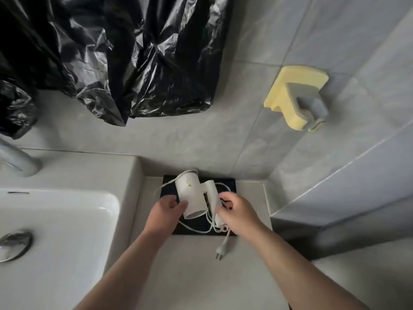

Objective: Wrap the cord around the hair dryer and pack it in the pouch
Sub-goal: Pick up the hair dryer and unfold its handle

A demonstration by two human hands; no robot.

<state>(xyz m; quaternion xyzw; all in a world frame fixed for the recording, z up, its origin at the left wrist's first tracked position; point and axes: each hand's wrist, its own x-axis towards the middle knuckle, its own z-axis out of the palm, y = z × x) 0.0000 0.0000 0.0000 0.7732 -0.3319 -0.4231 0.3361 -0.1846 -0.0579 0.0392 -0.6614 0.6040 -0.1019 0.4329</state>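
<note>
Hair dryer [191, 193]: white, lies on the flat black pouch [230, 183], on the counter [190, 276] beside the sink [55, 220], nozzle toward the person.
Cord [209, 217]: loose loops over the pouch, not yet wound; plug [220, 249] rests on the counter.
Left hand [166, 212]: fingers and thumb curled on the barrel near the nozzle.
Right hand [237, 212]: fingers curled at the handle. Blur hides whether they pinch the handle or the cord.
Judgement: hard plastic shell, probably light, smooth and liable to slip. Best held round the barrel or at the handle joint. Cord looks limp and springy, so loops may slacken unless kept taut; guide it near the handle
</note>
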